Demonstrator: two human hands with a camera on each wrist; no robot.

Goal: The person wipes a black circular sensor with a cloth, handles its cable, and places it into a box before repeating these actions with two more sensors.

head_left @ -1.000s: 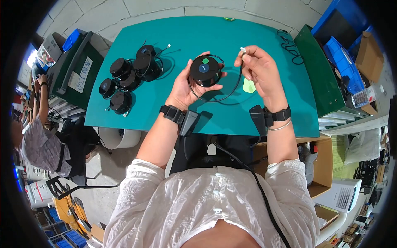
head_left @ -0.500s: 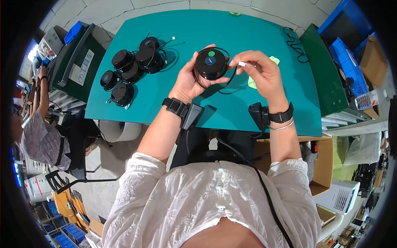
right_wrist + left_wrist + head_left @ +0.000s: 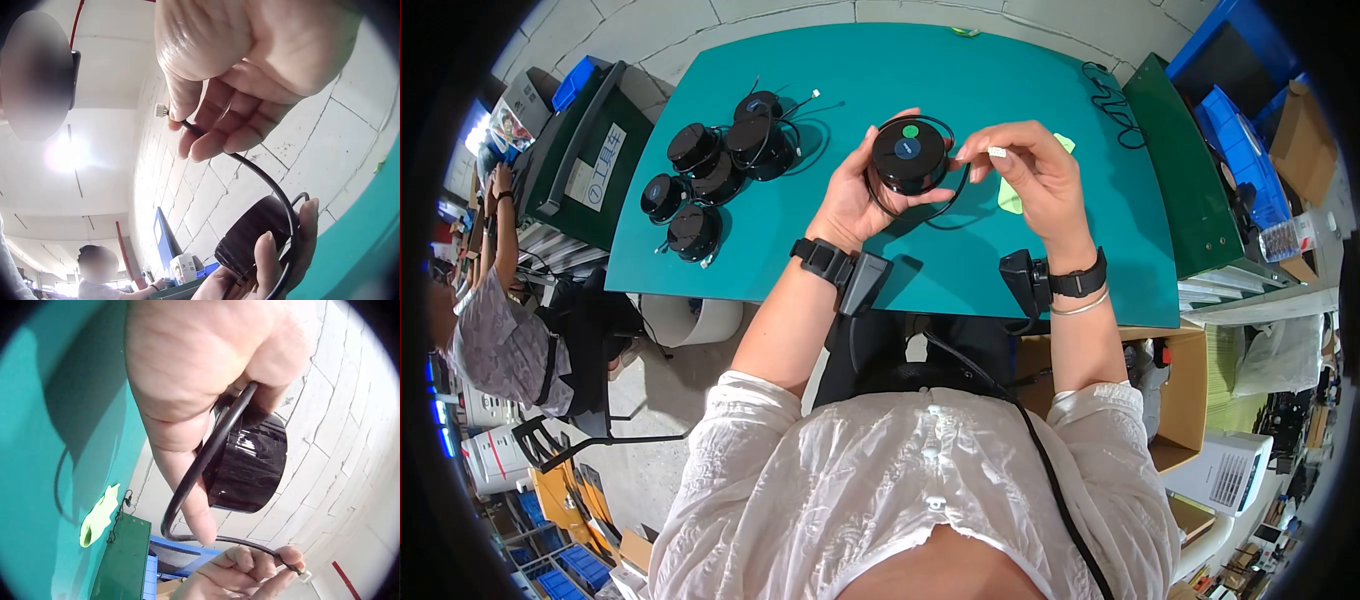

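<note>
A glossy black cylindrical device (image 3: 908,172), with a green dot and a blue round label on its top, rests in my left hand (image 3: 848,200), whose fingers and thumb curl about its side. From it a black cable (image 3: 257,170) loops round past the left fingers. My right hand (image 3: 1045,185) pinches this cable close to its end, between thumb and forefinger. Just beyond the fingertips sticks out a small white connector (image 3: 160,110), with thin wires showing behind it. Both hands are raised over the green table (image 3: 820,260), right fingertips beside the device.
Several similar black devices (image 3: 760,145) with cables stand grouped at the table's left. A light green cloth (image 3: 1010,197) lies behind my right hand. A black cord (image 3: 1112,110) sits at the far right corner. Green cabinets flank the table; another person (image 3: 505,340) is at the left.
My right hand has moved left and slightly down, bringing the cable end near the device, and the cable's loop has drawn tighter. Lately the connector has tilted slightly. My left hand keeps holding the device.
</note>
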